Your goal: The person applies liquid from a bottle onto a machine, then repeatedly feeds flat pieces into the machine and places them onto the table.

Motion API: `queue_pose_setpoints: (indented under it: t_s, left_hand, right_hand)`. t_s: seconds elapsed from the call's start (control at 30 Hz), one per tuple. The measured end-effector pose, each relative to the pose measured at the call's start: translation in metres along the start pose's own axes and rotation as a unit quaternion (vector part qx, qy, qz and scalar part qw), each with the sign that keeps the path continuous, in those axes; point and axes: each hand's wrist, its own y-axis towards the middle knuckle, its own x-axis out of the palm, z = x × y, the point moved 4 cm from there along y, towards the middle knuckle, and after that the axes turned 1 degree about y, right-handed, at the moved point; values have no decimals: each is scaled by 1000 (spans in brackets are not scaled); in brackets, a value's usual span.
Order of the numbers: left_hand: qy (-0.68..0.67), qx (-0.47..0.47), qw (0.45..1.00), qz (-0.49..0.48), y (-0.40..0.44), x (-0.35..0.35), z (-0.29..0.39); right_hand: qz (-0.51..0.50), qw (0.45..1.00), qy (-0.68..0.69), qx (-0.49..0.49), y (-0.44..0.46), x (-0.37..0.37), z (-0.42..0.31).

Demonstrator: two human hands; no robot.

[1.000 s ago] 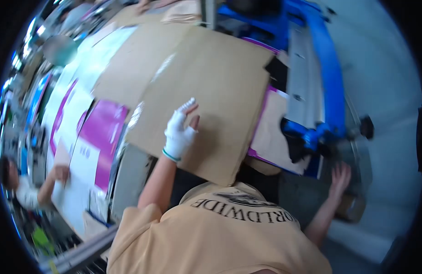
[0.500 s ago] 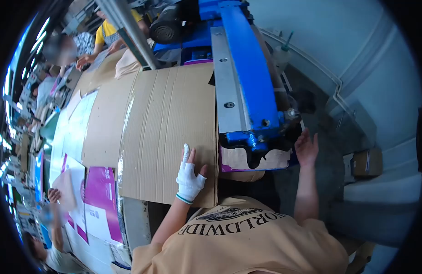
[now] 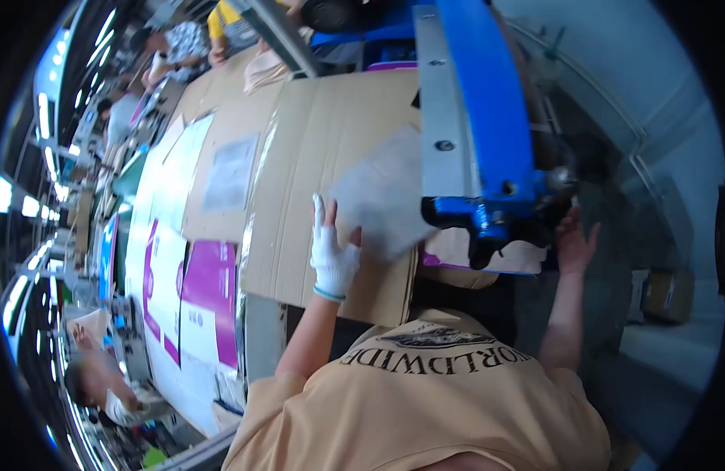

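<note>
My left hand [image 3: 335, 251], in a white glove with some fingertips bare, hovers over or rests on the brown cardboard [image 3: 288, 235]; contact is unclear. Its fingers are stretched out. Just right of it lies a thin greyish sheet [image 3: 382, 192], blurred, one edge reaching the blue machine arm [image 3: 488, 94] with its metal plate. My right hand [image 3: 574, 239], bare, is raised beside the machine's near end, fingers apart and nothing visible in it. Below that end, a stack of light beige pieces [image 3: 519, 255] shows partly, the rest hidden by the machine.
Another thin sheet [image 3: 230, 174] lies farther left on the cardboard. Beyond it are purple-and-white printed boards [image 3: 209, 290] and folded beige cloth [image 3: 264, 72]. Co-workers sit along the far and left sides. A cardboard box [image 3: 667, 296] stands on the right.
Two thin sheets now lie on the cardboard, one beside my left hand and one farther left. My right hand is closer to the machine's end. The whole view has shifted.
</note>
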Motion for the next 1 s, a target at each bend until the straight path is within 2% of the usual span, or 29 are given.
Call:
queue_pose_setpoints:
  t_s: [0.1,0.2,0.27,0.33,0.47,0.6,0.67,0.73,0.8,0.97,1.0]
  left_hand:
    - [53,-5,997,-56,11,-9,-16]
    - [41,3,982,-183,16,-5,-19]
    - [12,22,961,-275,17,-2,-1]
    - [-99,121,948,-279,3,8,24]
    - [-56,170,911,-372,-31,40,91]
    - [156,284,893,-311,-53,61,108]
    - [126,265,921,-259,-56,62,101]
    - [164,237,922,-260,-58,60,90]
    - [111,196,936,-269,-57,54,84]
    - [120,217,936,-249,-55,40,81]
    - [144,215,944,-205,-52,31,78]
  right_hand:
    - [23,1000,2,-9,0,-5,-2]
    - [6,1000,-17,5,-2,1,0]
    - [15,1000,-23,8,0,0,-1]
    - [20,999,-24,10,-3,-3,-1]
    - [35,998,-45,-1,-3,0,0]
    - [41,998,-42,-9,-2,0,2]
    - [1,999,-34,8,-1,-1,2]
    - [-16,999,-20,19,-1,-4,0]
    - [-15,1000,1,24,-2,-3,1]
    - [-22,999,-3,28,-4,-2,1]
    - [-27,999,-2,31,-3,-1,3]
